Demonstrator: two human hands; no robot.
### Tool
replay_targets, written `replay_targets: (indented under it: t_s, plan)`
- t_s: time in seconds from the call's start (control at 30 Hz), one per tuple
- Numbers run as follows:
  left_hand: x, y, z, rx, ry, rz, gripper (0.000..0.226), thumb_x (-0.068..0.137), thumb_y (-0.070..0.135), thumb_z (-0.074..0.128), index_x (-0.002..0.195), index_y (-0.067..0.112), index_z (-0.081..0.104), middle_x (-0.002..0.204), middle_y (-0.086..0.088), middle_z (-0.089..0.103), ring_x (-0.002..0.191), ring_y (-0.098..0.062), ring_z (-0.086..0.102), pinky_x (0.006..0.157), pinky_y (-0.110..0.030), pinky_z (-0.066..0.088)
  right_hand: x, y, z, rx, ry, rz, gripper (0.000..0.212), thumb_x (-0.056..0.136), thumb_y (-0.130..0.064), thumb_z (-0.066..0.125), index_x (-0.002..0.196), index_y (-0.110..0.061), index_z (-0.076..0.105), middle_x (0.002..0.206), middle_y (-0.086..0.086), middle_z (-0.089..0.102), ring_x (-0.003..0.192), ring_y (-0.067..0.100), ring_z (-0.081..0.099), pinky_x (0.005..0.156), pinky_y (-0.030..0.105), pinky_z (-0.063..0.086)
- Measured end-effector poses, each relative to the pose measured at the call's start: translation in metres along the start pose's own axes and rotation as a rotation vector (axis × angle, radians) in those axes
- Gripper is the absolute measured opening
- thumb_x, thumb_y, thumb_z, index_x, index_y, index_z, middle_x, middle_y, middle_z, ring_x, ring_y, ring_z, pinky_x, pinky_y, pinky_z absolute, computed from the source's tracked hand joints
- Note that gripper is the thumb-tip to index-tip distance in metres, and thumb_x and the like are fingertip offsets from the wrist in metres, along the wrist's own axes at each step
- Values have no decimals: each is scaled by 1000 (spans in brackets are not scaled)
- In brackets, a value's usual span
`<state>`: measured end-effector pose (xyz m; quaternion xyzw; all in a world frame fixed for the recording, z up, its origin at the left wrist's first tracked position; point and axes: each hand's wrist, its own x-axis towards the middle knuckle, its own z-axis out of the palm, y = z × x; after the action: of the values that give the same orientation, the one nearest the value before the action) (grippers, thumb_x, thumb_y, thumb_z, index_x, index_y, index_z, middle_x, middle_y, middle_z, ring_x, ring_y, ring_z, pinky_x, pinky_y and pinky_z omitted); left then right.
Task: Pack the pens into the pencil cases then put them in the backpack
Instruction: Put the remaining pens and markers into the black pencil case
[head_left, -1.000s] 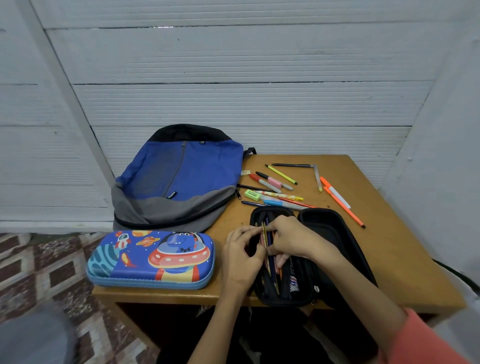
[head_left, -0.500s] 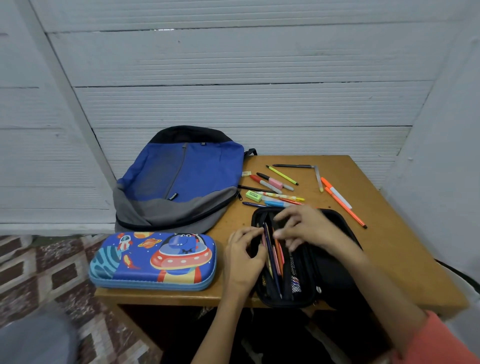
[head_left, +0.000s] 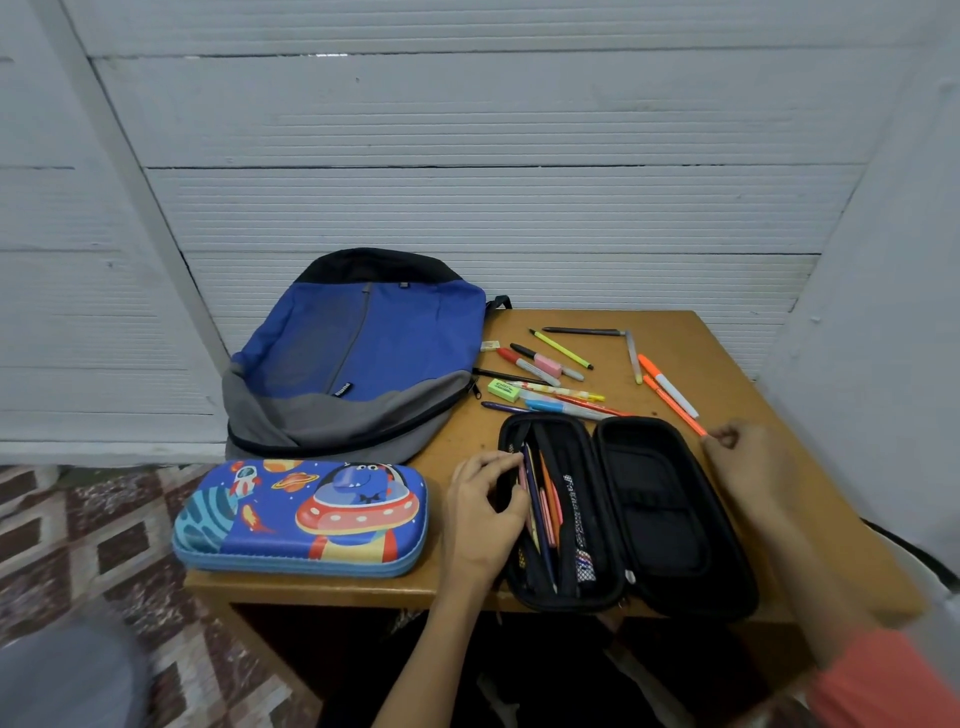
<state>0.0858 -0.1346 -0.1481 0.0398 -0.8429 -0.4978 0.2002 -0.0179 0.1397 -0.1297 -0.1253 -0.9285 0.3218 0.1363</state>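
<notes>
A black pencil case (head_left: 670, 519) lies open at the table's front edge, with several pens and pencils (head_left: 543, 509) in its left half. My left hand (head_left: 483, 509) grips that half's left rim, fingertips against the pens. To the right of the case, my right hand (head_left: 748, 462) pinches the near end of a thin orange pen (head_left: 675, 406), which still lies on the table. More loose pens (head_left: 561, 400) are scattered behind the case. A closed blue space-themed pencil case (head_left: 301, 514) sits front left. The blue and grey backpack (head_left: 358, 364) lies behind it.
The wooden table (head_left: 727, 338) stands in a corner between white panelled walls. A green eraser (head_left: 503, 389) and a pink eraser (head_left: 548, 365) lie among the loose pens. The backpack overhangs the table's left side. Patterned floor tiles show at lower left.
My right hand has left the inside of the black case and moved right to the orange pen's near end. My left hand stays at the case's left rim.
</notes>
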Motion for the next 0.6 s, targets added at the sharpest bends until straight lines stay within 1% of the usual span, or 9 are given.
replay_targets:
  t_s: [0.07,0.2,0.3,0.4,0.47,0.53,0.6]
  plan:
    - [0,1,0,-9,-3,-4,33,84,15,63,115,26,67,112,16,58,110,7,45,97,-26,42,-3,2,0,7,16,-20,11,91,-17,61,90,-9,68,80,3,63,72,21,56,58,29,37]
    - [0,2,-1,-4,2,2,32,84,13,64,114,25,68,111,16,58,109,5,45,98,-28,43,-5,0,-3,96,45,-18,14,92,-18,59,94,-7,67,86,6,64,77,23,56,65,32,41]
    - [0,2,-1,-11,6,6,32,84,14,63,114,23,68,110,15,58,109,1,46,98,-31,43,-10,-8,-6,221,149,-6,19,92,-20,58,101,-6,68,91,7,64,84,21,55,71,30,39]
    - [0,2,-1,-10,15,14,31,84,13,62,113,20,69,111,11,59,112,-4,48,100,-33,42,-17,-25,-12,413,310,-45,19,94,-19,57,104,-6,67,96,5,64,87,17,56,76,26,41]
    - [-1,3,-1,-6,6,2,32,84,10,63,113,21,69,112,10,59,113,-5,48,101,-35,42,-20,-39,-19,567,389,-94,14,95,-18,57,102,-9,66,96,5,64,85,18,59,73,23,48]
    - [-1,3,-1,-11,5,-1,32,84,10,63,113,22,69,111,11,58,112,-5,48,101,-34,42,-24,-56,-26,745,413,-152,9,95,-19,58,101,-14,63,94,8,64,76,20,65,66,22,54]
    - [-1,4,-1,-16,11,10,32,84,10,64,112,22,69,109,13,58,112,-5,48,100,-35,43,-30,-75,-33,887,390,-195,9,94,-18,60,103,-17,60,91,12,64,67,17,64,63,26,55]
